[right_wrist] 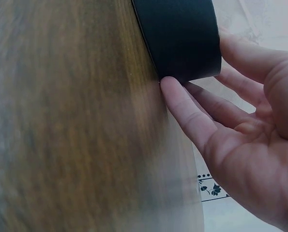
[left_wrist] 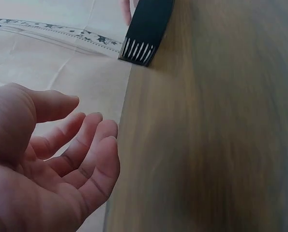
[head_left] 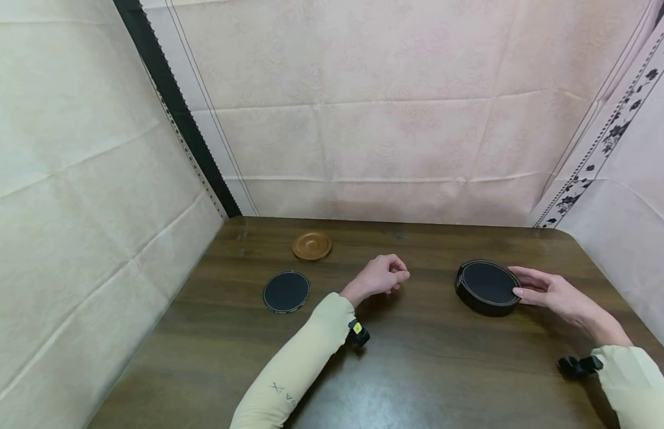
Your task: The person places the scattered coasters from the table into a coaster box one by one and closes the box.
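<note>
A round, flat black case stands on the wooden table at the right. My right hand holds its right side, thumb at the rim and fingers against the side wall. The right wrist view shows the fingertips touching the dark wall of the case. White stripes mark the case's side in the left wrist view. My left hand hovers over the middle of the table, fingers loosely curled with nothing in them. Left of it lie a thin black disc and a brown ridged disc.
The brown wooden table reaches back to a pale cloth hanging. More cloth hangs at the left and right, the right one with a black flower border. A small black device sits on each wrist.
</note>
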The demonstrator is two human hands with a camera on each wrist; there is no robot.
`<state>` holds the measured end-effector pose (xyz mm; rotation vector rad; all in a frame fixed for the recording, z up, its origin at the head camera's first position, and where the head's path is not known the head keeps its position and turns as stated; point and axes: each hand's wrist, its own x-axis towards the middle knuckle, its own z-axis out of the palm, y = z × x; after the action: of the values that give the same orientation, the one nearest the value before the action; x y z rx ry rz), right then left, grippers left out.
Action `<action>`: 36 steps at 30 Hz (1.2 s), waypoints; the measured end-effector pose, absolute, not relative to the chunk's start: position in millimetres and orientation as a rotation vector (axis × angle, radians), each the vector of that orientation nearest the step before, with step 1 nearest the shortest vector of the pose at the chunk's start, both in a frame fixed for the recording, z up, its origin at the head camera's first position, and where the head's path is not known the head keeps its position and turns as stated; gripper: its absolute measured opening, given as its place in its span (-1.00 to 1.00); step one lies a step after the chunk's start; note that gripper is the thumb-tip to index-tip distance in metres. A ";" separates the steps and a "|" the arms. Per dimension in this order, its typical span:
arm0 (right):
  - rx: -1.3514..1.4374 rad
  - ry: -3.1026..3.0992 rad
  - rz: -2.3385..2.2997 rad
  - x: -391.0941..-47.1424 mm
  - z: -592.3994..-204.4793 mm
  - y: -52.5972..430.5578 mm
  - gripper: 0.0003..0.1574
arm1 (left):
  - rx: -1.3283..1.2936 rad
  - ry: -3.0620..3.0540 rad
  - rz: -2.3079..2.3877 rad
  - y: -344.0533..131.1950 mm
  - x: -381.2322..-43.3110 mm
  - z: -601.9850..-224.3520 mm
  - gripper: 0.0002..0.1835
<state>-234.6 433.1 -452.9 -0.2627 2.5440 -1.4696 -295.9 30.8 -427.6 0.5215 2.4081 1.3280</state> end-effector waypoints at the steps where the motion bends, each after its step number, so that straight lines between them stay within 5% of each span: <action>1: -0.266 2.543 -1.472 -234.6 -453.2 433.2 -0.12 | 0.528 2.421 1.309 26.3 -295.8 -426.9 -0.88; 36: -0.321 2.532 -1.527 -234.9 -455.8 433.3 -0.17 | 0.514 2.848 0.867 -120.5 -295.8 -419.0 -0.78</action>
<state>-234.9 433.3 -455.8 -0.3211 2.5315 -1.5269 -295.8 -120.5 -419.0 0.5138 2.8478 0.8674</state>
